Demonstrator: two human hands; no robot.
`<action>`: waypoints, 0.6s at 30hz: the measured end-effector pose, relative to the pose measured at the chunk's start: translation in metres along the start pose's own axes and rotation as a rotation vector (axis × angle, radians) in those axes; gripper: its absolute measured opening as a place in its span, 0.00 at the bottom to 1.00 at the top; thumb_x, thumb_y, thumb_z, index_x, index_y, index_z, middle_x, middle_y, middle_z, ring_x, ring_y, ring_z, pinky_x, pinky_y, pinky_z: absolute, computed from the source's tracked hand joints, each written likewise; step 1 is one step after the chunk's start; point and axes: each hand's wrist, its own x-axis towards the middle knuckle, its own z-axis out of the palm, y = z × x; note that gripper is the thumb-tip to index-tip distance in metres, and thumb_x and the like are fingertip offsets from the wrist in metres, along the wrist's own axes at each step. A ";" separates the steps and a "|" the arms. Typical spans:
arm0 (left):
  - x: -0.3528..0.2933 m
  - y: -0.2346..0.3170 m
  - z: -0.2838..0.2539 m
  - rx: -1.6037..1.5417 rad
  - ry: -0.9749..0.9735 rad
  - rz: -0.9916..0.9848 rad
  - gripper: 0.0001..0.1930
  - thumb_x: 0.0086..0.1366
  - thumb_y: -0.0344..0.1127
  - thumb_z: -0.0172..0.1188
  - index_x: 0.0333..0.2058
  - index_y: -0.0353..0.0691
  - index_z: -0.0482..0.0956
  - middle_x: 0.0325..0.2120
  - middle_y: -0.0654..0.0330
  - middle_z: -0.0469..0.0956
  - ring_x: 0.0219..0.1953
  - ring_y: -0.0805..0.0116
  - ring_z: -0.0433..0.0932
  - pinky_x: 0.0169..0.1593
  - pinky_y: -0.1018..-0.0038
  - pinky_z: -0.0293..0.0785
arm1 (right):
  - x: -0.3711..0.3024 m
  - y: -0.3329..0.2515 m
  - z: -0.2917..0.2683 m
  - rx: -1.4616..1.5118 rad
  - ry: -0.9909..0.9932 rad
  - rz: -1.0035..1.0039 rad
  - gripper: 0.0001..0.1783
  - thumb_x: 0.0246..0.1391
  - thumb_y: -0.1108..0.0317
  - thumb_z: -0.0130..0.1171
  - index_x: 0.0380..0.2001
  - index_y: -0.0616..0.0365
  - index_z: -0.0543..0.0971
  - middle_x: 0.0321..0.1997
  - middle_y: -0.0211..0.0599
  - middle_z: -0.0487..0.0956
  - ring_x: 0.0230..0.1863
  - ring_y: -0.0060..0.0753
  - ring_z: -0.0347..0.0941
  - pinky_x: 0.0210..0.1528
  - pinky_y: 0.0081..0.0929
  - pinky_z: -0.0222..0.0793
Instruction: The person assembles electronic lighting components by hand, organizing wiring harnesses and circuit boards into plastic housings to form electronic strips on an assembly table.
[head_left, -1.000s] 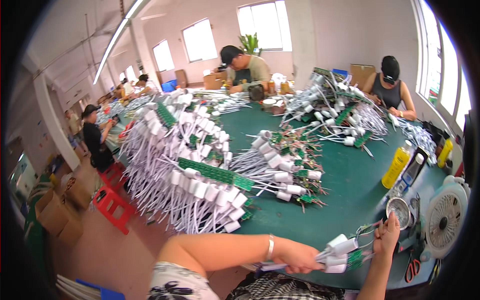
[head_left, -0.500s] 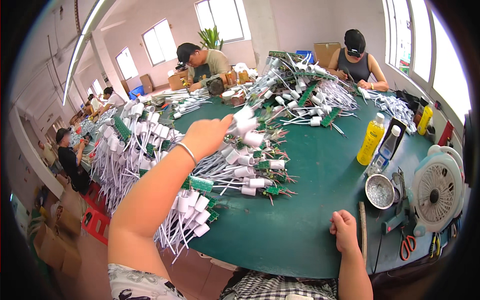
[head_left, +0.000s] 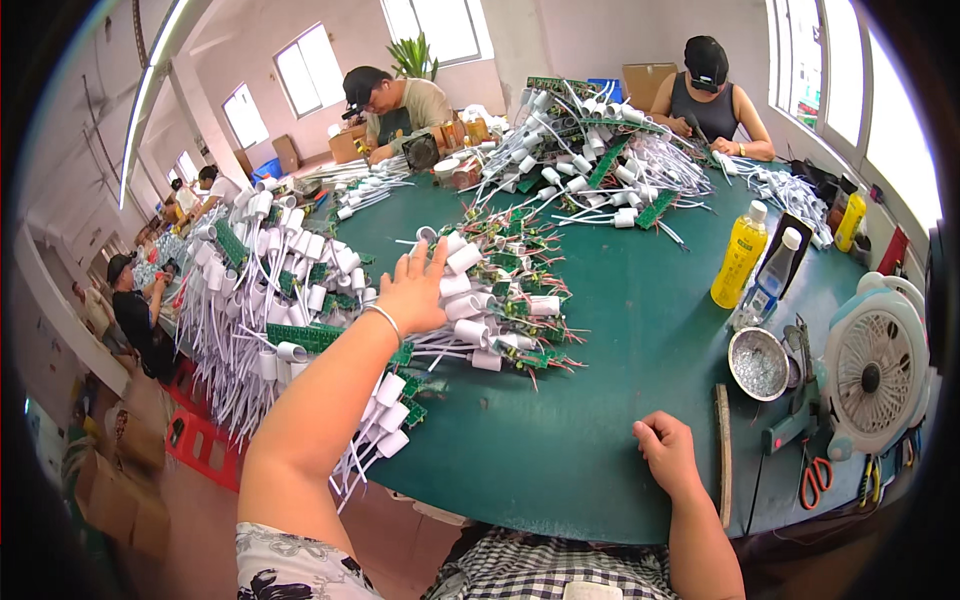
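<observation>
My left hand (head_left: 412, 292) is stretched over the pile of white cylindrical sockets (head_left: 462, 308), fingers spread and gripping nothing. These sockets have white wires and small green circuit boards with thin red leads, and they lie heaped on the green table. Just left of the hand, a bigger stack of wired sockets (head_left: 300, 250) hangs its white wires over the table's edge. A long green board strip (head_left: 303, 337) lies across that stack. At the near table edge rests my right hand (head_left: 672, 455), its fingers curled closed with nothing visible in them.
Another heap of sockets (head_left: 600, 165) stands at the back, with two people working behind it. To the right are a yellow bottle (head_left: 739, 258), a clear bottle (head_left: 772, 282), a metal bowl (head_left: 758, 364), a wooden strip (head_left: 724, 450), a soldering-gun-like tool (head_left: 790, 428), orange-handled scissors (head_left: 816, 484) and a fan (head_left: 872, 375).
My left hand has let go of the white sockets it held above the pile; its fingers are now spread, slightly left and lower. The right hand has shifted a little left, still curled.
</observation>
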 end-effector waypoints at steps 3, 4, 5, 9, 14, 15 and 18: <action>-0.001 0.010 0.019 -0.318 0.087 -0.061 0.51 0.47 0.40 0.60 0.66 0.54 0.36 0.66 0.51 0.38 0.67 0.43 0.38 0.61 0.38 0.39 | 0.003 0.002 0.006 -0.042 0.007 -0.038 0.11 0.50 0.67 0.59 0.23 0.65 0.74 0.18 0.35 0.71 0.22 0.24 0.65 0.25 0.24 0.62; -0.003 0.010 0.031 -0.376 0.178 -0.070 0.49 0.48 0.39 0.59 0.65 0.55 0.38 0.66 0.52 0.40 0.66 0.42 0.39 0.60 0.37 0.41 | 0.004 0.003 0.010 -0.056 0.002 -0.032 0.10 0.50 0.68 0.59 0.23 0.65 0.74 0.18 0.36 0.71 0.22 0.24 0.65 0.25 0.25 0.62; -0.003 0.010 0.043 -0.393 0.271 -0.021 0.45 0.48 0.38 0.59 0.64 0.56 0.46 0.64 0.53 0.44 0.66 0.41 0.40 0.59 0.34 0.43 | 0.006 0.005 0.013 -0.062 -0.013 -0.037 0.10 0.49 0.69 0.58 0.23 0.65 0.74 0.18 0.36 0.71 0.22 0.25 0.65 0.26 0.25 0.62; -0.012 0.048 0.057 -0.361 0.332 -0.107 0.43 0.48 0.39 0.59 0.63 0.60 0.50 0.66 0.53 0.36 0.66 0.40 0.38 0.57 0.31 0.43 | 0.002 0.015 0.003 -0.068 0.035 -0.052 0.11 0.49 0.70 0.57 0.19 0.65 0.71 0.14 0.35 0.67 0.19 0.24 0.62 0.24 0.25 0.61; -0.010 0.045 0.037 -0.439 0.253 -0.089 0.41 0.50 0.36 0.59 0.63 0.59 0.50 0.66 0.54 0.34 0.66 0.39 0.37 0.62 0.39 0.37 | 0.004 0.018 0.006 -0.007 0.048 -0.091 0.10 0.54 0.71 0.52 0.20 0.60 0.69 0.14 0.23 0.62 0.16 0.16 0.58 0.18 0.19 0.53; -0.004 0.042 0.043 -0.462 0.293 -0.097 0.41 0.48 0.35 0.60 0.62 0.57 0.53 0.66 0.54 0.36 0.66 0.40 0.38 0.61 0.37 0.38 | 0.008 0.025 0.011 -0.221 0.062 -0.236 0.06 0.50 0.74 0.55 0.23 0.62 0.70 0.17 0.29 0.65 0.18 0.22 0.61 0.21 0.21 0.57; -0.004 0.037 0.047 -0.572 0.301 -0.139 0.39 0.51 0.37 0.57 0.62 0.53 0.51 0.66 0.56 0.38 0.67 0.42 0.36 0.61 0.37 0.36 | 0.000 -0.047 0.061 -0.533 -0.088 -0.625 0.13 0.37 0.72 0.64 0.28 0.58 0.72 0.32 0.38 0.72 0.36 0.38 0.68 0.39 0.35 0.63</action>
